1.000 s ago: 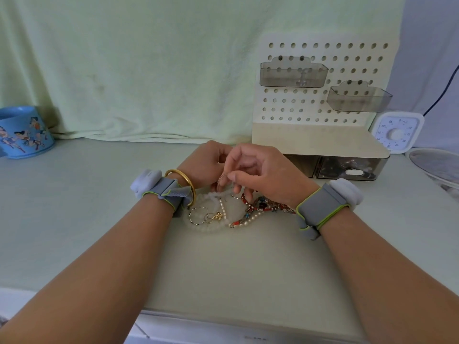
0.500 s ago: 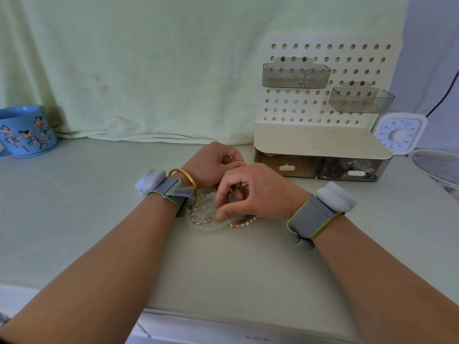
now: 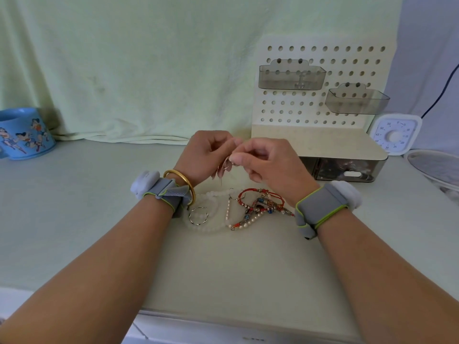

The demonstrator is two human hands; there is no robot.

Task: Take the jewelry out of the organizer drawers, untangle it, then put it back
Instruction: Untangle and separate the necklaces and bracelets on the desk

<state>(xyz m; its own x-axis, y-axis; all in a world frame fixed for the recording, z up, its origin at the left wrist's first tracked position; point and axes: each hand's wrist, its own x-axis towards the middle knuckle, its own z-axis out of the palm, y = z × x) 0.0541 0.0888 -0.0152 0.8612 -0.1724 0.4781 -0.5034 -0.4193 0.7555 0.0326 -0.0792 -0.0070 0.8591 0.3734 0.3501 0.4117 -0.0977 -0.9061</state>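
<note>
- Pale green table (image 3: 74, 219), draped at the back with a matching cloth (image 3: 149, 70); blue cartoon mug (image 3: 23, 134) at far left, white timer (image 3: 395, 135) at far right.
- Pegboard organizer (image 3: 320, 105) standing at right rear, two smoky bins hung on its face; right-hand drawer (image 3: 347, 170) at its base, dark contents inside, apparently closed; left drawer hidden behind the hands.
- Left hand (image 3: 206, 155) and right hand (image 3: 270, 162) raised together above the table, both wrists strapped with grey bands, a gold bangle (image 3: 181, 182) on the left wrist.
- Jewelry pile (image 3: 236, 209) lying on the table just below the hands: white bead strand (image 3: 211, 228), red cord bracelet (image 3: 260, 194), multicoloured beaded piece (image 3: 263, 207), twisted silver ring (image 3: 198, 216).
- Small pinkish hoop piece (image 3: 224, 167), fingers of both hands pinched closed on it, thin strands hanging down toward the pile.
- Step in hand, as judged: untangling, with removal from the drawers largely done and nothing yet returned.
- Next move, as judged: a fine pull apart at the pinch, gentle enough to spare the thin wire, then the freed piece laid well apart from the pile.
</note>
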